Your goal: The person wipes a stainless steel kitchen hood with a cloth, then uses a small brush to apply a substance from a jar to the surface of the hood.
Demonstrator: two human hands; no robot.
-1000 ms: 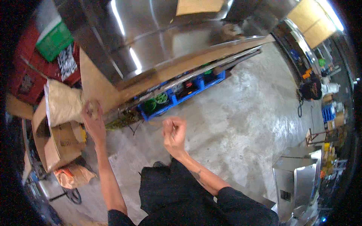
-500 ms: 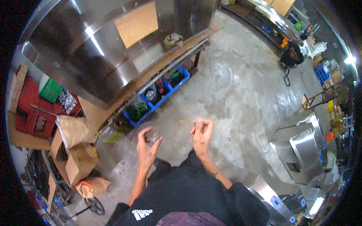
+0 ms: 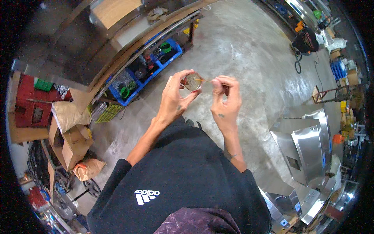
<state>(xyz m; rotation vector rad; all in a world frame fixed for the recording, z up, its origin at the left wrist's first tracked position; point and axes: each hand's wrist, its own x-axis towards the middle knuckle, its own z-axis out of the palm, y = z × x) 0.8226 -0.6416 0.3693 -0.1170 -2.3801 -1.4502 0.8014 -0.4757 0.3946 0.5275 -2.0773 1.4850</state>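
Observation:
In front of me, my left hand [image 3: 172,97] is curled around a small, round, clear container [image 3: 192,83], gripping its rim between thumb and fingers. Its contents are too small to make out. My right hand [image 3: 226,102] pinches a thin stick [image 3: 207,80] between thumb and fingertips. The stick points left, and its yellowish end lies over the container's opening. Whether that tip touches anything inside, I cannot tell.
A workbench with a shiny metal sheet [image 3: 58,50] stands at the far left, with blue bins [image 3: 137,87] beneath it. Cardboard boxes [image 3: 76,142] and a red crate [image 3: 33,105] are on the left. Bent steel housings [image 3: 307,152] stand at right on the concrete floor [image 3: 257,58].
Both hands have risen away from my body and come closer together. The stick's end, apart from the container before, is now over it. My view has shifted slightly.

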